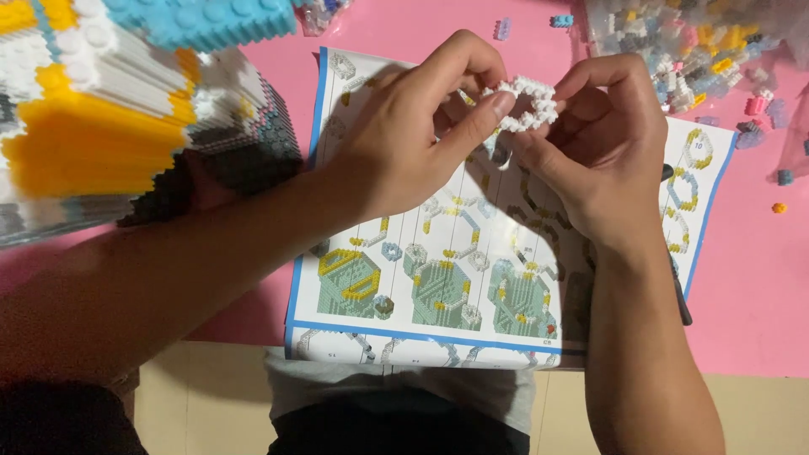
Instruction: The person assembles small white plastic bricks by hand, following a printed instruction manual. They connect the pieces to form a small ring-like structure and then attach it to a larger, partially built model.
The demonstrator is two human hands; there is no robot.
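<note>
My left hand [413, 135] and my right hand [602, 143] meet above a printed building-instruction sheet [438, 286]. Between their fingertips they pinch a small ring of white micro bricks [529, 103]. The left thumb presses on the ring's left side, while the right fingers curl around its right side. Part of the ring is hidden behind my fingers.
A large brick model [101, 109] in yellow, white, grey and blue stands at the left on the pink table [750, 278]. Clear bags of mixed small bricks [674, 46] lie at the top right. Loose bricks [779, 206] are scattered at the right.
</note>
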